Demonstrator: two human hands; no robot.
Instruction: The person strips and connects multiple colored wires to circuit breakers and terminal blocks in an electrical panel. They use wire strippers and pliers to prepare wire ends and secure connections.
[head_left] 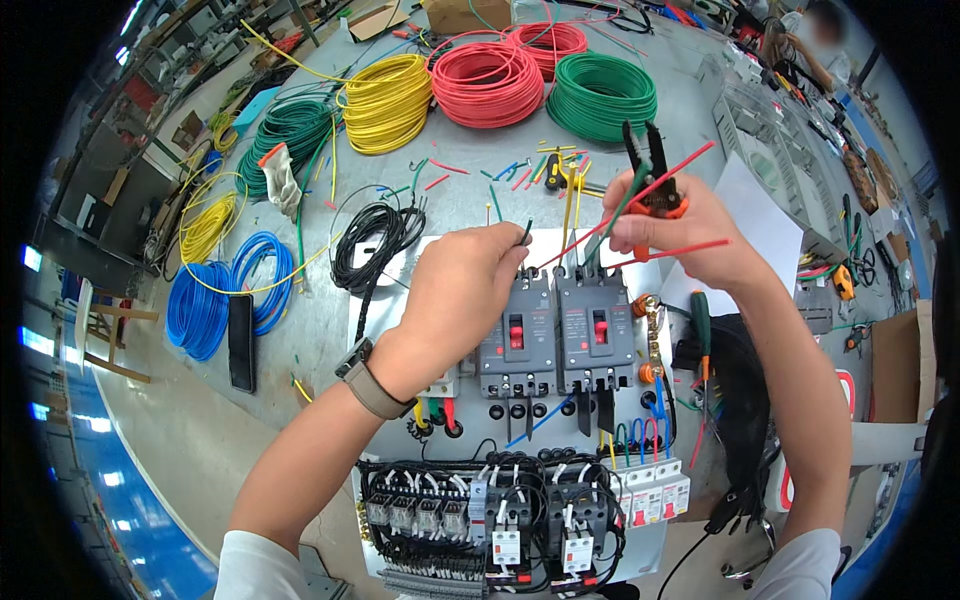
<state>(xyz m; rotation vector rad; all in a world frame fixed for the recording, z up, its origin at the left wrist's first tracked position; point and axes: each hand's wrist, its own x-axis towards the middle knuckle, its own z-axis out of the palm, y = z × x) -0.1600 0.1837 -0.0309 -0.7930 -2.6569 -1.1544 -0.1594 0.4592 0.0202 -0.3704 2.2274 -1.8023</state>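
My left hand (460, 285) is closed, fingertips pinched together at the top edge of a grey moulded-case circuit breaker (517, 365). A short dark wire end (527, 231) pokes up beside those fingertips; the rest is hidden. In my right hand (712, 235) are wire strippers (655, 155) with black jaws pointing up and orange on the handles. Red wires (694, 160) and a green wire (621, 206) cross the same fingers; which of them are gripped is unclear. Below that hand stands a second breaker (597, 355), also with a red toggle. Both breakers sit on a white mounting plate (430, 262).
Yellow (390, 105), red (488, 85) and green (602, 97) wire coils line the back. Blue coils (198, 312) and a black phone-like slab (241, 343) lie left. A screwdriver (703, 325) is at right. Wired relays (428, 518) and small breakers (652, 497) occupy the near panel.
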